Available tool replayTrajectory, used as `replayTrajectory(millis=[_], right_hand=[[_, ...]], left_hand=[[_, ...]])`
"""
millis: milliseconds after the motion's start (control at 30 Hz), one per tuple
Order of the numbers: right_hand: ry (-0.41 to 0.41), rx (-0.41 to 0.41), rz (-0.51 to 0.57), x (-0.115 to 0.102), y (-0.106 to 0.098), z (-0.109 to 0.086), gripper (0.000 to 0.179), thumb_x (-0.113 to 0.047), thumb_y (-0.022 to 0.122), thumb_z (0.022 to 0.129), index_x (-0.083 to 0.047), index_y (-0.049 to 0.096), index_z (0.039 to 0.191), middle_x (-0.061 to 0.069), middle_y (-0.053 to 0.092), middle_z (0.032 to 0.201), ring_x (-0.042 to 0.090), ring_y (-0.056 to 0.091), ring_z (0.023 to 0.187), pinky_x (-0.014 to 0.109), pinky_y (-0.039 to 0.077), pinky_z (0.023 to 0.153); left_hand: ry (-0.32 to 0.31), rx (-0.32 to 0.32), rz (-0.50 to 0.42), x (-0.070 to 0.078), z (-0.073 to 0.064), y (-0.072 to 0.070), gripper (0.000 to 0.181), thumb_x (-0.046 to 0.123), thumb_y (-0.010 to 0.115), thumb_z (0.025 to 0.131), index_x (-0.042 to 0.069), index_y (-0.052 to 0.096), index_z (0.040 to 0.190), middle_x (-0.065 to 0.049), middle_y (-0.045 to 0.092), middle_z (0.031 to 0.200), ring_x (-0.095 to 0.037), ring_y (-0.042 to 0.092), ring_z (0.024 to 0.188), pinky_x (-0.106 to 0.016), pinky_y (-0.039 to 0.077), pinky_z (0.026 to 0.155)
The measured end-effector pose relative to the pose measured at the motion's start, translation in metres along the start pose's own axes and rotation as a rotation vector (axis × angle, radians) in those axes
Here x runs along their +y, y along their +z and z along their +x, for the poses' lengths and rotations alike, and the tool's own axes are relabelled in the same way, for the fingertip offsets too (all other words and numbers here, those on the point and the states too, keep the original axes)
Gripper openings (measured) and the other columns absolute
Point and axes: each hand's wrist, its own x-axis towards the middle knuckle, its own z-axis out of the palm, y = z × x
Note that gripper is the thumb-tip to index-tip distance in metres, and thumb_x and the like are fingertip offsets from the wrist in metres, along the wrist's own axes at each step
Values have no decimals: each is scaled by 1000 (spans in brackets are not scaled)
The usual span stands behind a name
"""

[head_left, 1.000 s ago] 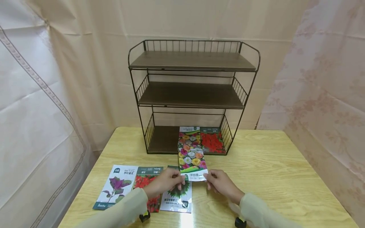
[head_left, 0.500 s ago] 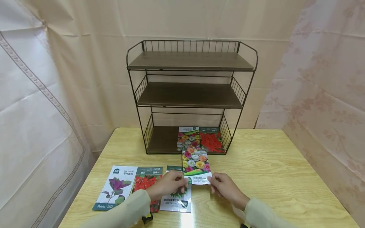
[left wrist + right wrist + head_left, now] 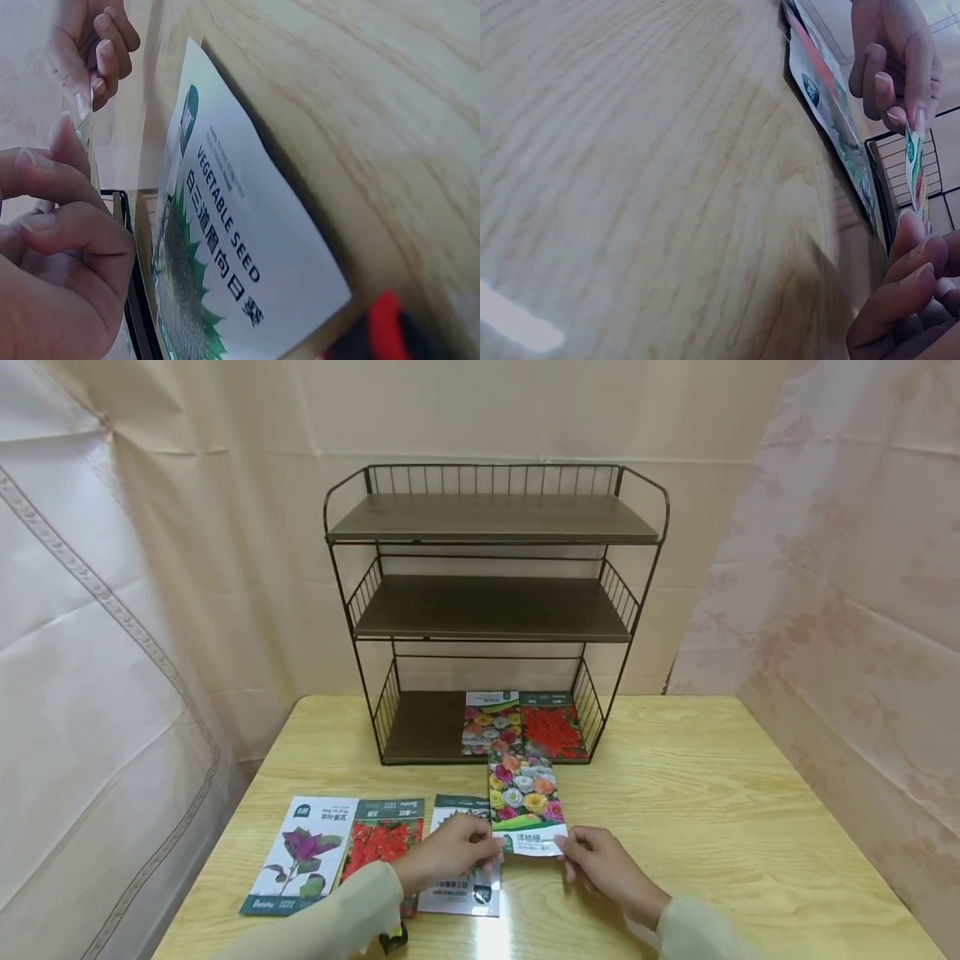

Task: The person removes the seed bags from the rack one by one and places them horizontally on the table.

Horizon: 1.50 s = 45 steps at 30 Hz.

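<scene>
Both hands pinch the near corners of a seed packet (image 3: 527,793) with many-coloured flowers on it. My left hand (image 3: 457,856) has the left corner, my right hand (image 3: 607,868) the right. The packet's far end overlaps the front edge of the bottom shelf in the head view. Edge-on, the same packet (image 3: 915,172) shows between both hands in the right wrist view. Under the left hand lies a white sunflower seed packet (image 3: 232,225), partly covered. To its left are a red-flower packet (image 3: 384,842) and a purple-leaf packet (image 3: 300,852).
A three-tier wire rack (image 3: 491,610) with brown boards stands at the back of the wooden table (image 3: 675,793). Its bottom shelf bears a many-coloured flower packet (image 3: 491,722) and a red-flower packet (image 3: 551,727), side by side at the right.
Both hands have drawn the held packet back towards me and a little to the right. The similar packet on the bottom shelf now shows more fully behind it.
</scene>
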Motion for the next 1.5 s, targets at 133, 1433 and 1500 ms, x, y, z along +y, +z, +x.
replayTrajectory(millis=[133, 1433, 1500], right_hand=[[6, -7, -6, 4, -2, -4, 41, -35, 56, 107, 1, 59, 89, 2, 62, 70, 10, 38, 48, 21, 31, 43], [62, -55, -38, 20, -13, -34, 41, -39, 58, 106, -3, 67, 88, 2, 64, 64, 6, 41, 44, 19, 31, 41], [49, -67, -58, 20, -13, -35, 41, -38, 58, 106, -3, 67, 86, 3, 63, 63, 6, 39, 43, 18, 31, 40]], left_hand=[[10, -17, 16, -1, 0, 2, 30, 27, 65, 103, 3, 74, 88, -11, 71, 76, -10, 48, 54, -23, 42, 49], [-9, -215, 133, -2, 0, 18, 34, 27, 67, 102, 4, 77, 79, -8, 68, 62, -6, 36, 43, -22, 26, 42], [-9, -224, 142, -3, -1, 19, 33, 26, 68, 101, 4, 77, 78, -8, 68, 62, -7, 41, 45, -23, 25, 44]])
